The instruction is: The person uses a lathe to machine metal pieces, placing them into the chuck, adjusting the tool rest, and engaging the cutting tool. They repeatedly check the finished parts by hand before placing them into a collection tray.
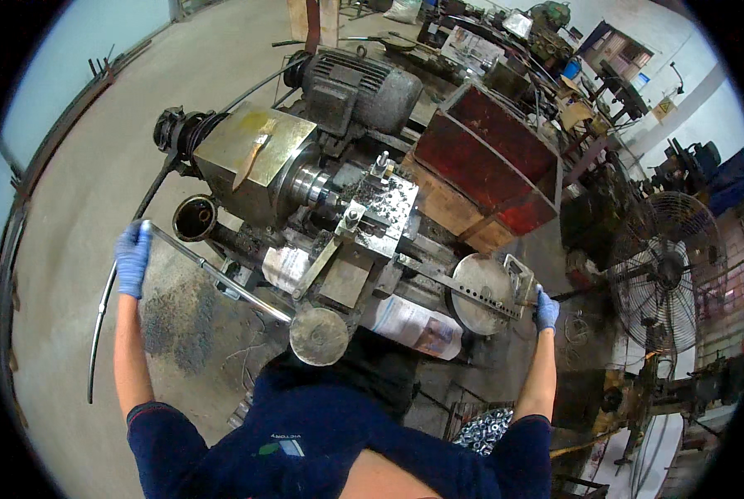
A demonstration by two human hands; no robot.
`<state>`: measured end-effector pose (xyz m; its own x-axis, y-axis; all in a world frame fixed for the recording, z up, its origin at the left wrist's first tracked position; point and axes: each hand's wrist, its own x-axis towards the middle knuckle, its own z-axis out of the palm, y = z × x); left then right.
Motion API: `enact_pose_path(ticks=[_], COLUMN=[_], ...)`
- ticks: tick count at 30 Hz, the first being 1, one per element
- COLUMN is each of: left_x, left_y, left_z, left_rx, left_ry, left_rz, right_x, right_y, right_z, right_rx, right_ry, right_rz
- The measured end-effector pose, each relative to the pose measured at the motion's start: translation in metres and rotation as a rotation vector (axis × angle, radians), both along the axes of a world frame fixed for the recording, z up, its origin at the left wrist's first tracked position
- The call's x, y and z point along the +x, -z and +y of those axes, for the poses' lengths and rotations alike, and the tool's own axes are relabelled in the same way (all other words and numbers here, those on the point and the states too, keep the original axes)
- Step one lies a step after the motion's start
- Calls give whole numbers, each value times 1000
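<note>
Blue-gloved on both sides, spreads the arms wide; with the left hand (133, 261), touches the upper end of a silver rod (243, 290), fingers bunched together at its tip; cannot tell whether wrapped right round it; has the rod running from those fingertips down and to the right, toward a round disc (319, 337); with the right hand (546, 310), well apart from the left, touches the right edge of a metal bracket (525, 289), fingers gathered closely; cannot tell whether closed on it; has the bracket just up and left of the fingers, by the outer end of a perforated bar (428, 271), with a larger disc (472, 274) behind; between the two hands, a metal block (395, 204) strewn with dark chips, a shiny chuck (312, 185) and a metal housing (222, 158) with a wooden-handled brush (251, 160) on top; farther off, a grey motor (372, 96) and a red bin (484, 162); right of the right hand, a caged fan (671, 268); near the right forearm, many small metal rings (482, 432).
</note>
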<state>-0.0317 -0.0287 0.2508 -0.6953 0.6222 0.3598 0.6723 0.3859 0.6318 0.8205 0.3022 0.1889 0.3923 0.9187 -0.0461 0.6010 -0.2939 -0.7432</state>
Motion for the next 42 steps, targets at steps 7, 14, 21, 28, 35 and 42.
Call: enact_pose_path(ticks=[7,14,21,28,35,42], left_x=[-110,-42,-72,-10,80,77], left_y=[23,64,53,45,29,24], left_z=[-134,-121,-128,-112,-100,-95], left_rx=[-128,-314,-430,-451,-365,-367], left_ry=[-379,-496,-515,-535,-530,-399], left_rz=[340,169,-79,-142,-192,-75], right_x=[-190,-425,-526,-522,-522,-511], right_y=[-145,-179,-140,-135,-139,-139], right_z=[-3,-40,-45,-42,-47,-51], right_rx=[-2,347,208,256,213,221], right_ry=[-469,-1180,-1294,-1363,-1312,-1216], right_rz=[-420,-465,-645,-689,-596,-703])
